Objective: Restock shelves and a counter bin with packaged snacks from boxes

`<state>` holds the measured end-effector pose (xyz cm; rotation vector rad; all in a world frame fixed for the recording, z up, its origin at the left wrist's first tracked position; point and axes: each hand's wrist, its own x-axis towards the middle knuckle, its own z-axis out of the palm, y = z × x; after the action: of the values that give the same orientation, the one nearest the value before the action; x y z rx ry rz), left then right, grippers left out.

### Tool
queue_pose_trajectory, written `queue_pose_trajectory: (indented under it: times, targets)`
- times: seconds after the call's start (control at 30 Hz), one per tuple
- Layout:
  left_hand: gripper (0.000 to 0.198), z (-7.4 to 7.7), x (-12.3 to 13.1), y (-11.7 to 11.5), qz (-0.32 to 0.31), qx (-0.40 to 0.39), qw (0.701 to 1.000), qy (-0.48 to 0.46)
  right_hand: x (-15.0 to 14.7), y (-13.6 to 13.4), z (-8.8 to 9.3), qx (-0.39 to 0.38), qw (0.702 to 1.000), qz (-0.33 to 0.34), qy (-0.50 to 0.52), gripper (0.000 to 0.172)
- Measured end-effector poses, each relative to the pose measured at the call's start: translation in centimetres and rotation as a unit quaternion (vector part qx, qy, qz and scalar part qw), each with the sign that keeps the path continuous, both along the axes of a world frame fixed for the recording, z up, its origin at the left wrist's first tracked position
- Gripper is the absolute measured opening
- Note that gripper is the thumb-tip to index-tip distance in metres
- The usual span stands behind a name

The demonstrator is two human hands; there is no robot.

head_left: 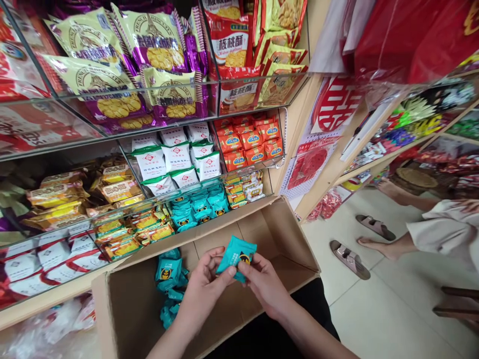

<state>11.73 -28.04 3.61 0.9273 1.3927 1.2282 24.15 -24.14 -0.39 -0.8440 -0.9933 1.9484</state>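
Upper left: clear-fronted shelf (168,125) — purple-and-cream biscuit packs (159,40) on it. Lower middle: cardboard box (288,224), teal packets (168,274) inside. Right: tiled floor (404,289) — sandals (350,259).

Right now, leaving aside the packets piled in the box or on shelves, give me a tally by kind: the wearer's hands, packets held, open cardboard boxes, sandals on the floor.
Hands: 2 (left hand, right hand)
Held teal packet: 1
Open cardboard box: 1
Sandals on the floor: 2 (farther sandal, nearer sandal)
Total: 6
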Motion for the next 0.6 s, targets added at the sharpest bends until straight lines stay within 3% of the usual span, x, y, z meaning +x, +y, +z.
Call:
queue_pose_trajectory:
  times: [0.1,0.2,0.3,0.4,0.6]
  targets:
    - [0.026,0.3,0.8,0.0,0.07,-0.03,0.997,-0.007,-0.7,0.0,0.8,-0.052,0.998,-0.015,0.037,0.03]
    - [0.027,1.5,0.0,0.7,0.12,-0.025,0.992,0.024,-0.4,0.6,0.8,-0.023,1.0,-0.013,-0.001,0.031]
    - [0.03,3.3,-2.6,3.1,0.176,0.0,0.982,0.069,0.8,1.6,-0.2,0.024,0.996,-0.016,-0.09,0.029]
    - [0.026,4.2,-5.4,6.6,0.157,-0.03,0.986,0.051,2.4,2.4,-1.8,0.081,0.981,-0.015,-0.176,0.024]
    - [0.01,1.8,-8.8,14.2,0.169,-0.093,0.981,0.031,4.4,2.9,-4.1,0.197,0.923,0.014,-0.332,0.018]
